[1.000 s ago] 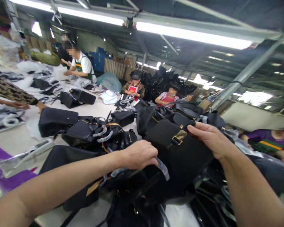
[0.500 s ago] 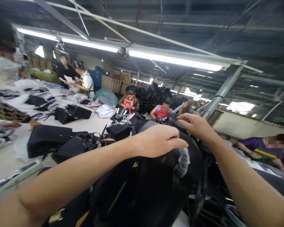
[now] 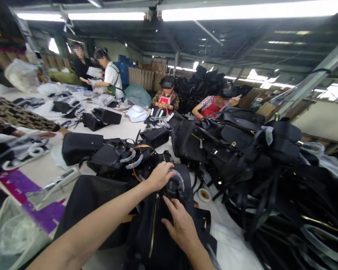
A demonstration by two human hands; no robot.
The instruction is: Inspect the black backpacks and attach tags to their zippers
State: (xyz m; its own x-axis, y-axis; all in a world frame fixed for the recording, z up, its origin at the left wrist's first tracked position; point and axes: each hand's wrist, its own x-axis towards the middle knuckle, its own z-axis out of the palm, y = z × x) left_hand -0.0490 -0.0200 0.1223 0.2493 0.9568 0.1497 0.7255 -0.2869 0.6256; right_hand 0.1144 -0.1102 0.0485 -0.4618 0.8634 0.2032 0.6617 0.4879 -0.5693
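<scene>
A black backpack [image 3: 146,228] with a gold zipper lies in front of me. Its carry handle [image 3: 180,182] is wrapped in clear plastic and arches up at the far end. The fingers of my left hand [image 3: 160,176] are curled at the left side of that handle and close on it; their tips are partly hidden. My right hand [image 3: 181,223] rests on the bag's top beside the zipper, thumb and fingers apart, holding nothing. A black bag [image 3: 95,202] lies just left of the backpack.
Black bags [image 3: 236,142] are heaped on the right. More bags [image 3: 83,146] lie along the pale table [image 3: 126,129]. A small cup [image 3: 204,195] of brown liquid stands right of the backpack. At left, a co-worker's patterned sleeve [image 3: 22,112] reaches in. Other people work beyond.
The backpack has come down and away from me, onto the table. My right hand has moved from the far side of it onto its top. My view has levelled.
</scene>
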